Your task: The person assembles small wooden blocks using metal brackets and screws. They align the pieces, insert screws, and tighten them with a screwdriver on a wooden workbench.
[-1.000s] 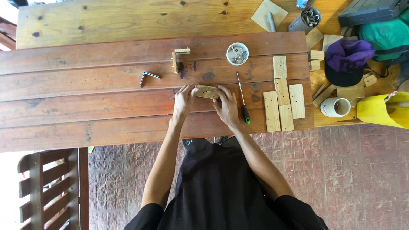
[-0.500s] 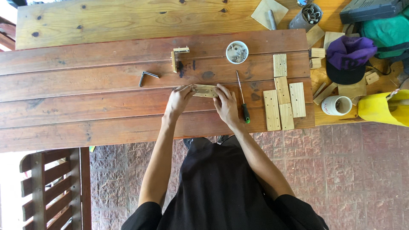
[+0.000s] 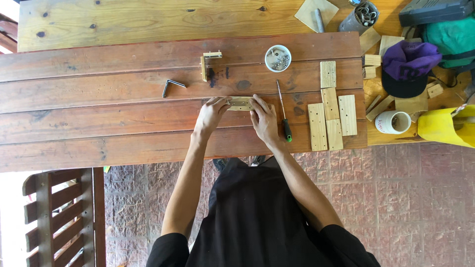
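A small pale wooden block with holes lies on the dark wooden table, held at both ends. My left hand pinches its left end and my right hand grips its right end. A green-handled screwdriver lies just right of my right hand. Beyond the block stand an L-shaped wooden assembly and a white bowl of screws. A black hex key lies to the left.
Several drilled wooden slats lie at the table's right end. On the lighter bench to the right sit a purple cap, a white cup, a yellow bag, wood offcuts and a tin of tools. A wooden chair stands lower left.
Both hands stay on the small block. My left hand has shifted slightly along its left end; the block has barely moved.
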